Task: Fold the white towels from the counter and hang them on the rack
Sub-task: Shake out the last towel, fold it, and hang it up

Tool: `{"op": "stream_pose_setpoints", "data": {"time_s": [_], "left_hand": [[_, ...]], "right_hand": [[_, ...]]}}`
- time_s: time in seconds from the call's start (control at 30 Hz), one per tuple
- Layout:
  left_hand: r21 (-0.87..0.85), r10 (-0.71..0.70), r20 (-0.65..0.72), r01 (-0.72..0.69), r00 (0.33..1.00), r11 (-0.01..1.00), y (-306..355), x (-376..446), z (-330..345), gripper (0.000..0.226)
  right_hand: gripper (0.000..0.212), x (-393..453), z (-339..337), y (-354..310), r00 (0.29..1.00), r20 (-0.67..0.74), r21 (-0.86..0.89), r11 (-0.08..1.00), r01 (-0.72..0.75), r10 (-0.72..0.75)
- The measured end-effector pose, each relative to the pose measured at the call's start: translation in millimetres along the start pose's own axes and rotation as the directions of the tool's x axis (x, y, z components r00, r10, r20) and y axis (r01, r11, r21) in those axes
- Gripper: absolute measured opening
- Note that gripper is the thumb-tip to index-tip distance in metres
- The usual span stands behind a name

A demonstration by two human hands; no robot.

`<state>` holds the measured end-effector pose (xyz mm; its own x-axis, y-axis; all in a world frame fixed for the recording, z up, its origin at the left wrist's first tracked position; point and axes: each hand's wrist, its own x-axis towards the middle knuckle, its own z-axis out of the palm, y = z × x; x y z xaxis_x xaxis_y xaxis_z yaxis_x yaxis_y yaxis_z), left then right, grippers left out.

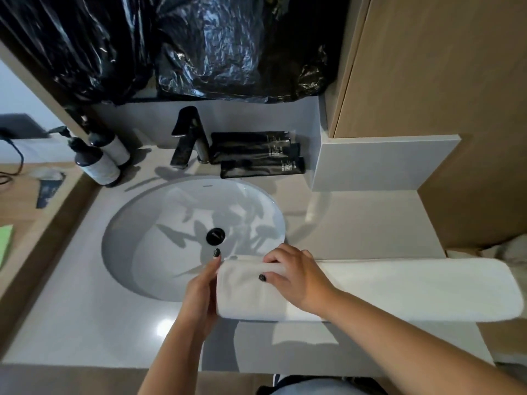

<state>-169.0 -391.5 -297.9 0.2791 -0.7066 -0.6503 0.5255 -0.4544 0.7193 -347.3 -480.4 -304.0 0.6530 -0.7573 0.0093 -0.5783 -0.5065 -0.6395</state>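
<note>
I am pressing my right hand [293, 276] down on the rolled end of the white towel [399, 289], fingers curled over the top of the roll and thumb lying on its near face. My left hand [204, 283] is bracing the roll's open end, fingers mostly straight and flat against the side, so that hand is touching rather than clamping. The towel is lying on the desk [85, 309] just right of the sink basin [159, 223], its rolled end overhanging the basin's rim, the flat unrolled length running away from the sink to the right, where its far end is passing beyond the desk's edge.

Behind the sink the black faucet [188, 138] is standing, with black amenity packets [256, 151] to its right and two pump bottles [99, 161] to its left. No rack is in view.

My worry: the roll is sitting partly over the basin, so if my left hand slackens, the end may slump into the bowl and loosen. Uneven pressure from my right hand could skew the layers, and the overhanging far end may drag the towel off the desk.
</note>
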Motion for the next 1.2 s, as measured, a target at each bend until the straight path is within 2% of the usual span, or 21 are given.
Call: {"op": "stream_pose_setpoints", "data": {"time_s": [0.13,0.2,0.27,0.3,0.37,0.4,0.47,0.57,0.63,0.73,0.83,0.9,0.97,1.0,1.07,1.1,1.2], "left_hand": [[-0.035,0.034,-0.078,-0.036,0.996,0.999,-0.1,1.5,5.5,0.059],[-0.010,0.071,-0.101,-0.072,0.992,0.997,2.0,2.5,5.2,0.049],[0.009,0.114,-0.090,-0.113,0.989,0.994,3.0,3.5,4.3,0.049],[0.048,0.138,-0.073,-0.135,0.988,0.990,3.1,3.6,5.1,0.047],[0.203,0.211,-0.044,-0.198,0.977,0.959,2.7,5.5,9.7,0.028],[0.298,0.256,-0.042,-0.232,0.966,0.926,2.0,7.6,12.4,0.017],[0.485,0.356,-0.058,-0.285,0.933,0.827,-1.5,15.0,16.1,0.012],[0.706,0.495,-0.107,-0.284,0.862,0.648,-9.5,24.3,16.5,0.013],[0.744,0.515,-0.130,-0.260,0.847,0.616,-12.6,25.7,15.7,0.015],[0.784,0.479,-0.138,-0.199,0.867,0.588,-11.5,29.1,17.5,0.015],[0.883,0.470,-0.076,-0.159,0.880,0.441,-8.7,35.5,20.3,0.015],[0.971,0.601,0.008,-0.150,0.800,0.187,-4.9,37.5,25.1,0.008],[0.974,0.654,0.212,-0.210,0.726,-0.082,-5.7,36.1,38.9,0.010],[0.937,0.641,0.343,-0.295,0.686,-0.186,-10.0,37.4,50.3,0.017],[0.847,0.545,0.525,-0.466,0.654,-0.256,-21.2,36.8,77.5,0.032],[0.819,0.500,0.570,-0.504,0.652,-0.276,-28.2,36.3,88.9,0.035],[0.831,0.471,0.556,-0.469,0.685,-0.299,-37.1,43.5,100.1,0.039]], "right_hand": [[0.015,2.3,4.2,0.0,0.996,-0.053,0.087,0.994,-0.066,0.070],[0.014,3.5,6.2,2.5,0.996,-0.047,0.092,0.993,-0.071,0.075],[0.016,3.4,7.4,3.9,0.997,-0.026,0.085,0.994,-0.075,0.078],[0.017,3.7,7.1,3.7,0.997,-0.021,0.079,0.994,-0.075,0.077],[0.018,4.9,4.9,2.9,0.997,-0.017,0.075,0.994,-0.076,0.077],[0.018,5.5,3.8,3.0,0.997,-0.018,0.079,0.994,-0.075,0.076],[0.020,6.0,-0.2,3.6,0.997,-0.021,0.080,0.994,-0.074,0.076],[0.028,0.4,-3.6,19.1,0.996,-0.080,-0.100,0.994,-0.039,0.031],[0.036,-7.7,-11.5,41.7,0.992,-0.125,-0.290,0.955,-0.070,0.035],[0.043,-21.6,-33.3,78.9,0.974,-0.205,-0.433,0.884,-0.177,0.094],[0.052,-24.4,-45.3,92.7,0.974,-0.207,-0.487,0.853,-0.184,0.092],[0.065,-20.3,-45.1,90.5,0.979,-0.180,-0.496,0.850,-0.175,0.097],[0.075,-18.3,-45.7,90.1,0.980,-0.137,-0.490,0.850,-0.194,0.144],[0.072,-17.6,-46.5,91.6,0.977,-0.123,-0.473,0.855,-0.213,0.176],[0.055,-15.3,-49.1,91.1,0.968,-0.091,-0.450,0.857,-0.250,0.235],[0.050,-14.1,-51.1,89.5,0.966,-0.090,-0.439,0.861,-0.257,0.243],[0.047,-15.1,-57.1,94.3,0.962,-0.108,-0.430,0.861,-0.272,0.250]]}}
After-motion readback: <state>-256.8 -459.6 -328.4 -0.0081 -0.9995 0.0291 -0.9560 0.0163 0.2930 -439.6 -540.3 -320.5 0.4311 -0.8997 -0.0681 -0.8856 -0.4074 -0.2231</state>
